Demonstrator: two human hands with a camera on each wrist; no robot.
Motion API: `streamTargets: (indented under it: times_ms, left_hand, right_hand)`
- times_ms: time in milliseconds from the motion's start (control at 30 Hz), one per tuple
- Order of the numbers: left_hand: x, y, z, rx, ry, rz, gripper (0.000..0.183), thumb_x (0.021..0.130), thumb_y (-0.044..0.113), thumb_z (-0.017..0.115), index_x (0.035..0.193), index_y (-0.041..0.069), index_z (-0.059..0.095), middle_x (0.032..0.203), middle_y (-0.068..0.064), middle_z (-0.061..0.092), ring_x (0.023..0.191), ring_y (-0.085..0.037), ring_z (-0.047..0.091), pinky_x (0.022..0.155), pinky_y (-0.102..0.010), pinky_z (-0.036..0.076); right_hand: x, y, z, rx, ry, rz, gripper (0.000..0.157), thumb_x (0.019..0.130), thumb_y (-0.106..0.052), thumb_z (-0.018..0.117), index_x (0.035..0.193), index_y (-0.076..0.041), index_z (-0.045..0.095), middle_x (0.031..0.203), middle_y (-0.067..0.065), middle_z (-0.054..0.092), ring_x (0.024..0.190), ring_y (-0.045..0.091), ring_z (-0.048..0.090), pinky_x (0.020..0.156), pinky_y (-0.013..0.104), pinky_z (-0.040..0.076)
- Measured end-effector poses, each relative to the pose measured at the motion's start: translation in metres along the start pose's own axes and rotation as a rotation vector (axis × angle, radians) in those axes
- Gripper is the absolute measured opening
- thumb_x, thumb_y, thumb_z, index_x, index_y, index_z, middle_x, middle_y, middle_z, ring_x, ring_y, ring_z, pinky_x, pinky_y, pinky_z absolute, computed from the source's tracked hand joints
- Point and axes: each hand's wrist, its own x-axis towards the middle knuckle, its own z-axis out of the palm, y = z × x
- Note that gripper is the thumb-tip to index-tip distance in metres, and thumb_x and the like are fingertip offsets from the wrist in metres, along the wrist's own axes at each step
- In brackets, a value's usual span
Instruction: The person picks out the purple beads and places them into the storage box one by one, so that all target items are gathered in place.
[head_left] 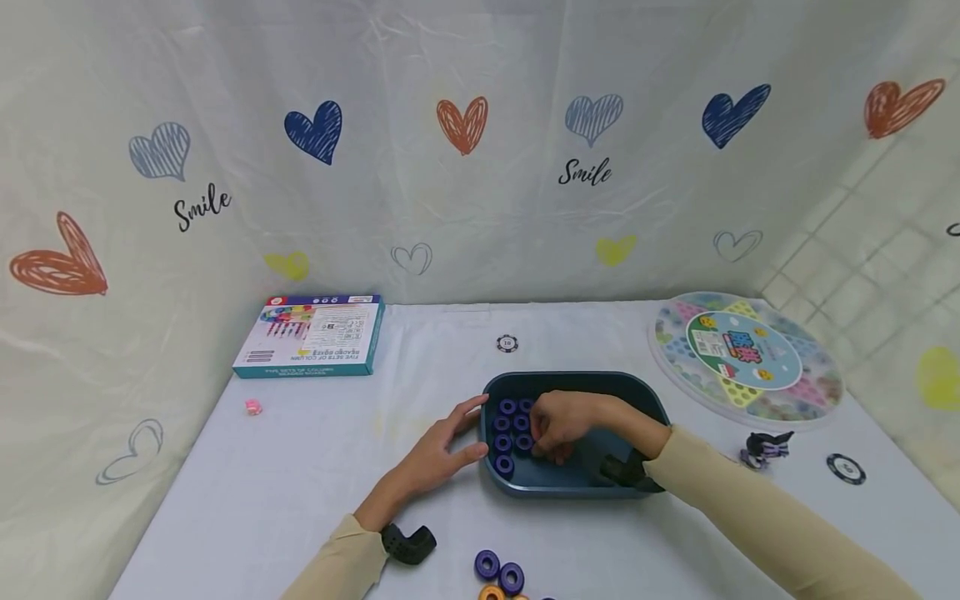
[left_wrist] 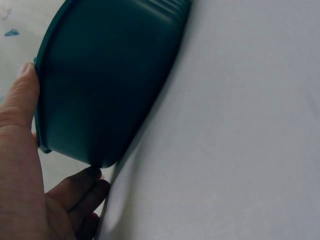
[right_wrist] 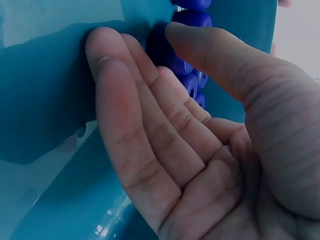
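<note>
Left hand (head_left: 442, 446) braces the tray (head_left: 645, 400), fingers straight — right hand (head_left: 558, 425) inside, fingers pressed together against blue rings (head_left: 512, 432).

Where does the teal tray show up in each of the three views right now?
Head: the teal tray sits at table centre, between both hands.
Left wrist: its outer wall fills the upper left, thumb on the rim.
Right wrist: its inside floor fills the left.
Shared landmark: the blue rings inside it, also at the right wrist view's top.
</note>
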Motion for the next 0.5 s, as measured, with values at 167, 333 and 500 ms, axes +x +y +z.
streamTargets:
  times_ms: [167, 333, 500]
  left_hand:
    - [0.000, 0.001, 0.000, -0.003, 0.000, -0.005, 0.063, 0.089, 0.039, 0.053, 0.142, 0.030, 0.020, 0.138, -0.001, 0.039, 0.127, -0.015, 0.034, 0.102, -0.048, 0.025]
    - [0.001, 0.002, 0.000, -0.001, -0.003, -0.018, 0.063, 0.089, 0.040, 0.053, 0.142, 0.032, 0.020, 0.138, 0.000, 0.038, 0.128, -0.014, 0.033, 0.102, -0.049, 0.025]
    - [-0.001, 0.002, 0.000, 0.001, 0.001, -0.030, 0.064, 0.088, 0.040, 0.054, 0.142, 0.033, 0.020, 0.138, 0.001, 0.039, 0.127, -0.014, 0.033, 0.101, -0.050, 0.025]
  right_hand:
    - [0.000, -0.001, 0.000, -0.037, -0.017, 0.005, 0.014, 0.084, -0.021, 0.064, 0.078, -0.009, 0.060, 0.067, 0.005, 0.065, 0.060, 0.021, 0.063, 0.056, 0.032, 0.052]
    - [-0.005, -0.003, -0.002, -0.057, -0.014, 0.000, 0.015, 0.085, -0.022, 0.062, 0.077, -0.009, 0.061, 0.068, 0.006, 0.065, 0.060, 0.021, 0.064, 0.057, 0.032, 0.052]
    - [-0.013, -0.008, -0.006, -0.091, 0.031, -0.019, 0.013, 0.086, -0.021, 0.061, 0.080, -0.010, 0.062, 0.070, 0.004, 0.064, 0.062, 0.020, 0.063, 0.056, 0.030, 0.051]
